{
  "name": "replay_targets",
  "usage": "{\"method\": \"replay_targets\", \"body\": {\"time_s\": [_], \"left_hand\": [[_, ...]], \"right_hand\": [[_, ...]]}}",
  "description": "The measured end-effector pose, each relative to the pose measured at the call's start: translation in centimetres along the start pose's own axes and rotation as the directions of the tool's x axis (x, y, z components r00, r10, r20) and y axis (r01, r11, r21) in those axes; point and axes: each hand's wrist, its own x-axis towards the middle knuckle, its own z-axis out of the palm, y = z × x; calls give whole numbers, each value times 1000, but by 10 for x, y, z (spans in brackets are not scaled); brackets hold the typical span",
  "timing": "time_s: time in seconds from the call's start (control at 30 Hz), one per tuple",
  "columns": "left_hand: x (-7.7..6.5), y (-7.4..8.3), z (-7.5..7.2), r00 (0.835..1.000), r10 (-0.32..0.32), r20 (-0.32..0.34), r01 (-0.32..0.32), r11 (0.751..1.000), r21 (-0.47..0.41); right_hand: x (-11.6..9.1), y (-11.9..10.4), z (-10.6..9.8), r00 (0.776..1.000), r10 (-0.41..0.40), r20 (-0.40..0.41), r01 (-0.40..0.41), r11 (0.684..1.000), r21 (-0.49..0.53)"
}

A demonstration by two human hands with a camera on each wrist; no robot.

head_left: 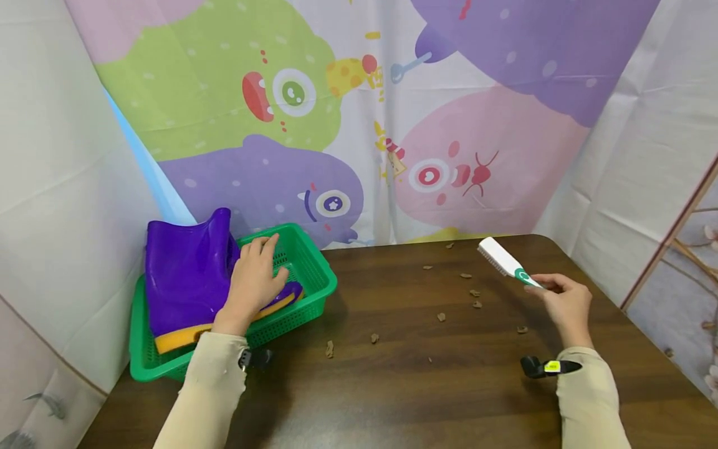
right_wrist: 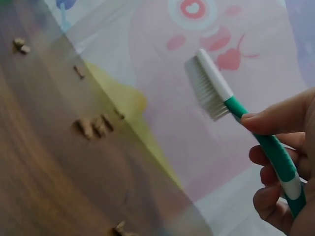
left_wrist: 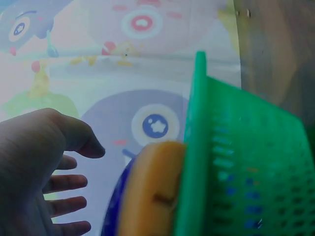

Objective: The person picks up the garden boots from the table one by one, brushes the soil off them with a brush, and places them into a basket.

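In the head view a green plastic basket (head_left: 314, 299) stands at the table's left with purple rubber boots (head_left: 187, 274) in it, their soles yellow-orange. My left hand (head_left: 253, 277) is over the basket beside the upright boot, fingers spread and holding nothing. The left wrist view shows the same hand (left_wrist: 44, 172) apart from the orange sole (left_wrist: 152, 191) and the basket wall (left_wrist: 256, 147). My right hand (head_left: 566, 305) holds a white and green brush (head_left: 502, 257) by its handle above the table's right side. Thumb and fingers wrap the green handle (right_wrist: 275, 152), bristles facing left.
Several small brown crumbs (head_left: 441, 317) lie scattered over the dark wooden table (head_left: 381, 399). A cartoon-printed curtain (head_left: 370, 125) hangs along the table's back edge. White cloth (head_left: 617, 137) hangs at the right side.
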Motion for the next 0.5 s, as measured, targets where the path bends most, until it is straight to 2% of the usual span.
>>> {"method": "replay_targets", "body": {"time_s": [0.2,0.37,0.5], "left_hand": [[-6,8,20,997,9,-76,-15,998,-67],[-13,13,36,993,22,-117,-34,994,-102],[-17,20,47,982,50,-183,-79,985,-157]], "right_hand": [[-2,16,1,997,41,-59,-40,999,14],[-2,29,0,994,104,-34,-104,994,-19],[0,38,-2,988,154,-19,-155,987,-48]]}}
